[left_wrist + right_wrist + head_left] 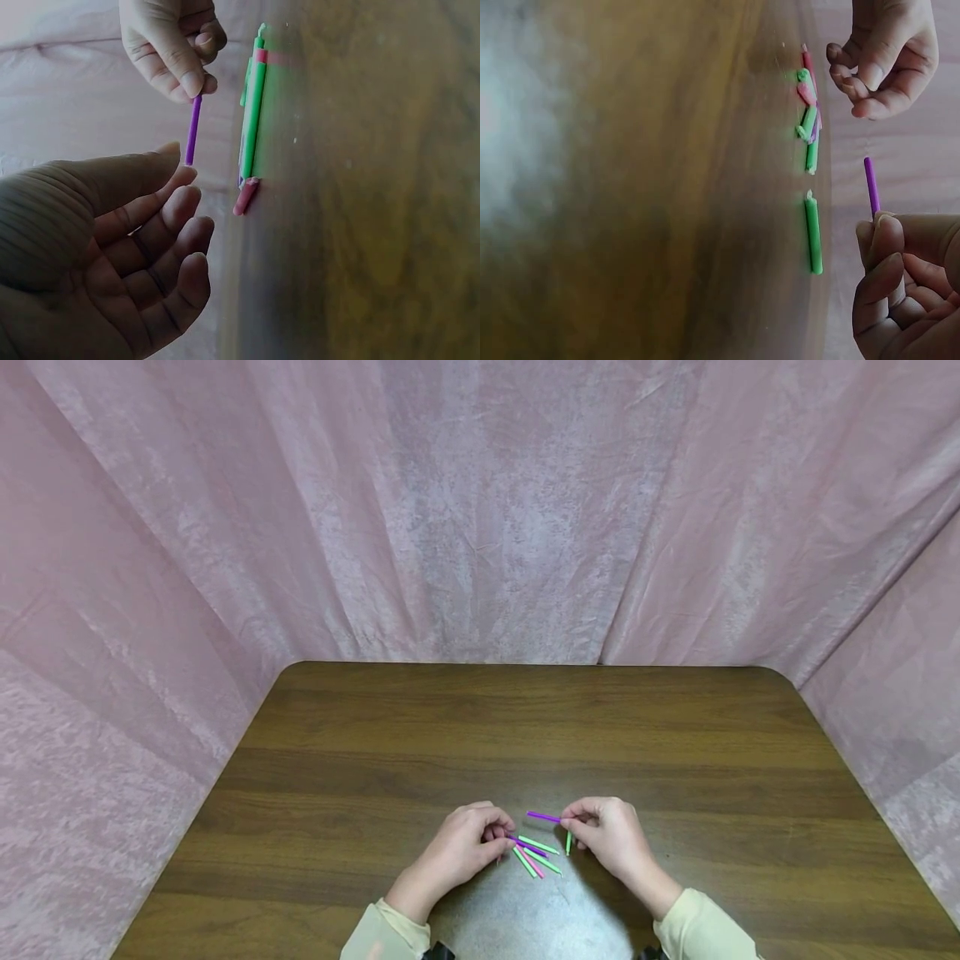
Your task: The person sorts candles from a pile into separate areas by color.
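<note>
My right hand (611, 833) pinches a thin purple candle (543, 817) between thumb and fingertips near one end, its free end pointing toward my left hand (465, 843). The left fingers are loosely bent with nothing between them; in the right wrist view a gap separates that hand (889, 60) from the candle (871, 184). Beside the left fingertips several candles lie in a loose fan: green ones (543, 862), a pink one (531, 862) and a purple one (534, 850). A single green candle (813, 234) lies apart from them, near the right hand.
The brown wooden table (337, 743) has rounded far corners. Pink velvety curtains (480, 527) hang behind it and along both sides. Light reflects off the tabletop between the forearms.
</note>
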`<state>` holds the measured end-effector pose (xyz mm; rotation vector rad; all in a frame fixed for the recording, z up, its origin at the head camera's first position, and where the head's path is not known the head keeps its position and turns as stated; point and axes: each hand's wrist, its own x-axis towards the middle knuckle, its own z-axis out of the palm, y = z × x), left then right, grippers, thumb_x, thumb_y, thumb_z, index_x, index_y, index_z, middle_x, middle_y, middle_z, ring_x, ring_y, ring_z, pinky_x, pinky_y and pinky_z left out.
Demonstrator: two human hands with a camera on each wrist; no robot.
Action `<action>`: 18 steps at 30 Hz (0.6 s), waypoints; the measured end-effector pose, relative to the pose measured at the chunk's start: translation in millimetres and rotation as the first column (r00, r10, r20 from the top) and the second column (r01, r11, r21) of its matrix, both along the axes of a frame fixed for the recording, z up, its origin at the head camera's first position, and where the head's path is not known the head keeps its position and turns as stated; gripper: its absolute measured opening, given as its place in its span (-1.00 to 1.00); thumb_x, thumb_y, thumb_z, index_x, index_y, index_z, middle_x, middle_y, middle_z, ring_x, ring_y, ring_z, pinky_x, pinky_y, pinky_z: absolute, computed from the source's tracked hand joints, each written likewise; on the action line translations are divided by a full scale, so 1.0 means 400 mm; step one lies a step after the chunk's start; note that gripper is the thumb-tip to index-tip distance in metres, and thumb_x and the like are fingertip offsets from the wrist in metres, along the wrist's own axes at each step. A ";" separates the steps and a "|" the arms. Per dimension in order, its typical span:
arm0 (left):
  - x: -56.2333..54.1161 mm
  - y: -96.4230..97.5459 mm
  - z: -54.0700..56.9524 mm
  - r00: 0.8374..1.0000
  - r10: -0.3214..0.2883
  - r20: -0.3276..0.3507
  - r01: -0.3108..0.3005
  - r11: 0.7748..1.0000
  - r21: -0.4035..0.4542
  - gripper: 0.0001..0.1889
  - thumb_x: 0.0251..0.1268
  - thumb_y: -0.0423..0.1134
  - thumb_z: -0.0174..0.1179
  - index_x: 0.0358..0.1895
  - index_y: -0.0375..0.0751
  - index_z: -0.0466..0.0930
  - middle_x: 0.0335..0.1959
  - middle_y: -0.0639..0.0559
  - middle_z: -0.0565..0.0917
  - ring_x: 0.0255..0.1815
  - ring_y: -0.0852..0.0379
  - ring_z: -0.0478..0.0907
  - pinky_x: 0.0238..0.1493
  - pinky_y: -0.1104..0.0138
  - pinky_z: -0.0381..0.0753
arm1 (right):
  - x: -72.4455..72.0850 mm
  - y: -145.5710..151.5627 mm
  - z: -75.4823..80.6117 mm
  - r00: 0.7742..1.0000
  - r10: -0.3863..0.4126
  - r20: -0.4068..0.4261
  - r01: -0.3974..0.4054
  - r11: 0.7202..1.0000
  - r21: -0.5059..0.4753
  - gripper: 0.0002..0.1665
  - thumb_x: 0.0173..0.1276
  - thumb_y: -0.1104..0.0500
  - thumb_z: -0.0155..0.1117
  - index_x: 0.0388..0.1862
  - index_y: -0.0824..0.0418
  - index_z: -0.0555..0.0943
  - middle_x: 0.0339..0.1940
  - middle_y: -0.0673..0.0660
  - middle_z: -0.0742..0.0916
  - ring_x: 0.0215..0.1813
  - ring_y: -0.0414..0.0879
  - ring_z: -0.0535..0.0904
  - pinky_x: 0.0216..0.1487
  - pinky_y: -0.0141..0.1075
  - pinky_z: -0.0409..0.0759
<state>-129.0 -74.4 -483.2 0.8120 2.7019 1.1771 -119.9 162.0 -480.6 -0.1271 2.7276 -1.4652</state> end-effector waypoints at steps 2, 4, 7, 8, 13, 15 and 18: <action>-0.001 0.003 0.001 1.000 0.006 -0.011 -0.006 1.000 -0.019 -0.91 0.14 -0.31 0.37 -0.29 -0.17 0.68 -0.48 0.30 0.51 -0.47 0.47 0.45 -0.31 0.48 0.48 | -0.005 0.001 0.001 1.000 0.003 -0.003 -0.003 1.000 0.006 -0.95 0.16 0.29 0.44 -0.40 0.26 0.71 -0.66 0.01 0.68 -0.63 -0.16 0.55 -0.60 -0.39 0.47; -0.001 0.005 0.002 1.000 0.012 -0.022 -0.012 0.999 -0.037 -0.91 0.13 -0.31 0.37 -0.29 -0.15 0.68 -0.47 0.30 0.51 -0.47 0.47 0.44 -0.31 0.47 0.47 | -0.011 0.002 0.003 1.000 0.004 -0.011 -0.004 1.000 0.009 -0.95 0.16 0.29 0.44 -0.41 0.26 0.72 -0.66 0.00 0.68 -0.63 -0.17 0.55 -0.59 -0.39 0.47; -0.003 0.008 0.003 0.999 0.022 -0.037 -0.024 0.997 -0.070 -0.91 0.12 -0.30 0.38 -0.31 -0.12 0.69 -0.47 0.30 0.50 -0.46 0.44 0.45 -0.31 0.46 0.46 | -0.020 0.004 0.007 1.000 -0.003 -0.025 0.003 1.000 0.011 -0.96 0.16 0.29 0.44 -0.43 0.22 0.72 -0.66 0.01 0.67 -0.63 -0.16 0.55 -0.59 -0.40 0.45; -0.004 0.009 0.004 0.999 0.025 -0.040 -0.028 0.997 -0.078 -0.92 0.12 -0.30 0.38 -0.31 -0.11 0.69 -0.47 0.30 0.50 -0.45 0.43 0.46 -0.31 0.46 0.46 | -0.023 0.005 0.008 1.000 -0.006 -0.026 0.006 1.000 0.009 -0.96 0.16 0.30 0.44 -0.44 0.20 0.72 -0.66 0.01 0.68 -0.63 -0.16 0.55 -0.60 -0.40 0.45; -0.009 0.012 0.005 0.998 0.027 -0.055 -0.033 0.993 -0.113 -0.93 0.12 -0.29 0.39 -0.33 -0.09 0.70 -0.48 0.30 0.51 -0.44 0.38 0.47 -0.30 0.46 0.45 | -0.038 0.008 0.012 1.000 -0.005 -0.017 0.005 1.000 0.003 -0.93 0.17 0.32 0.43 -0.45 0.16 0.72 -0.64 0.03 0.68 -0.63 -0.14 0.55 -0.61 -0.40 0.44; -0.012 0.012 0.007 0.998 0.023 -0.064 -0.031 0.992 -0.124 -0.94 0.12 -0.28 0.39 -0.35 -0.08 0.71 -0.48 0.31 0.50 -0.44 0.39 0.46 -0.31 0.46 0.45 | -0.044 0.009 0.012 1.000 0.002 -0.015 -0.002 1.000 0.008 -0.94 0.18 0.31 0.43 -0.45 0.17 0.72 -0.63 0.03 0.69 -0.63 -0.14 0.55 -0.60 -0.40 0.44; -0.018 0.013 0.007 0.997 0.016 -0.076 -0.026 0.990 -0.136 -0.94 0.10 -0.29 0.40 -0.37 -0.08 0.71 -0.50 0.30 0.50 -0.46 0.43 0.43 -0.34 0.48 0.45 | -0.051 0.011 0.010 1.000 0.012 -0.015 -0.011 1.000 0.015 -0.96 0.18 0.28 0.43 -0.43 0.20 0.71 -0.61 0.03 0.70 -0.62 -0.15 0.56 -0.60 -0.39 0.44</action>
